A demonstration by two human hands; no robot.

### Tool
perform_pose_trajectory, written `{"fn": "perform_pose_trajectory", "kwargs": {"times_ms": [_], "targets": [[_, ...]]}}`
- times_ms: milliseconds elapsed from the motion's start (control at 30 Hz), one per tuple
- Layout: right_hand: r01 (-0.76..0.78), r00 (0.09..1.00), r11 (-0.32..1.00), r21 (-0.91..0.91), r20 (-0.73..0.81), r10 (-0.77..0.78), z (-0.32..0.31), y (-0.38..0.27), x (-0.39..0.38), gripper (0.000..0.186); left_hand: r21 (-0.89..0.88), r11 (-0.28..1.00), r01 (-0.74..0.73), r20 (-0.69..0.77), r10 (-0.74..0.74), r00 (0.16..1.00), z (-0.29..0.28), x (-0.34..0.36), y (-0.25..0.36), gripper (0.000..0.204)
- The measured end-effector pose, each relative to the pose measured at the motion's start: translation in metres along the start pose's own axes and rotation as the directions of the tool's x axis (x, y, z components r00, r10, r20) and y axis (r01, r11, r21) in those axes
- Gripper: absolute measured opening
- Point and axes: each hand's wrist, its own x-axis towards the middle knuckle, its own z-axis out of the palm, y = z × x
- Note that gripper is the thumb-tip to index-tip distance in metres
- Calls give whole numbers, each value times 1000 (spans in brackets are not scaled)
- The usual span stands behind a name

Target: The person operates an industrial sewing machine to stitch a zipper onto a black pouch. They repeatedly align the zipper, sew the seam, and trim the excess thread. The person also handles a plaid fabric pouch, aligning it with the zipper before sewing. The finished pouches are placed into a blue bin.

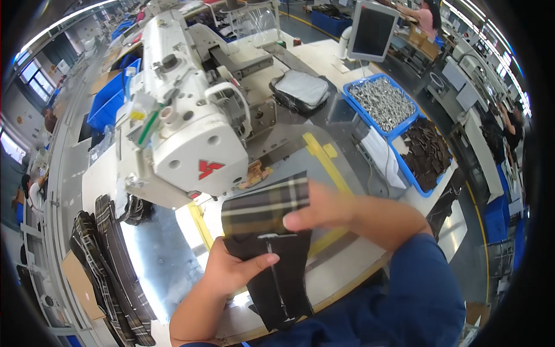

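Observation:
My left hand (pixel 234 269) grips the left edge of a fabric piece, its thumb lying on the black cloth. The upper part of this piece is plaid cloth (pixel 260 205) in dark, olive and white stripes; below it hangs black cloth (pixel 289 272). A thin light line runs down the black part from a short pale bar; whether it is a zipper or a slit I cannot tell. At the upper right edge, my right hand (pixel 326 208), slightly blurred, pinches the plaid part with its thumb on top. Just beyond the fabric stands the head of a white sewing machine (pixel 199 162).
Plaid and dark cloth pieces (pixel 110 266) lie at the left. To the right, a blue tray (pixel 346 88) holds silvery metal bits, and another (pixel 404 168) holds dark brown pieces. Behind are a dark stack with a grey top (pixel 300 89) and a monitor (pixel 374 32). Other people work farther off.

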Motion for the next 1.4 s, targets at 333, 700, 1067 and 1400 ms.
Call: {"fn": "perform_pose_trajectory", "kwargs": {"times_ms": [333, 700, 1067, 1400], "targets": [[-352, 936, 884, -308, -128, 328, 0, -16, -5, 61, 311, 927, -212, 106, 188, 977, 9, -5, -3, 34], [-332, 940, 822, -462, -94, 328, 9, -20, -12, 63, 524, 760, -384, 125, 378, 918, 10, -12, -4, 27], [82, 996, 665, -742, 41, -78, 16, 14, -23, 51, 866, -185, -465, 390, 831, 397, -5, -31, -24, 48], [194, 978, 623, -758, 103, -179, 15, 24, -18, 51, 849, -320, -420, 510, 705, 492, 13, -35, -12, 17]]}}
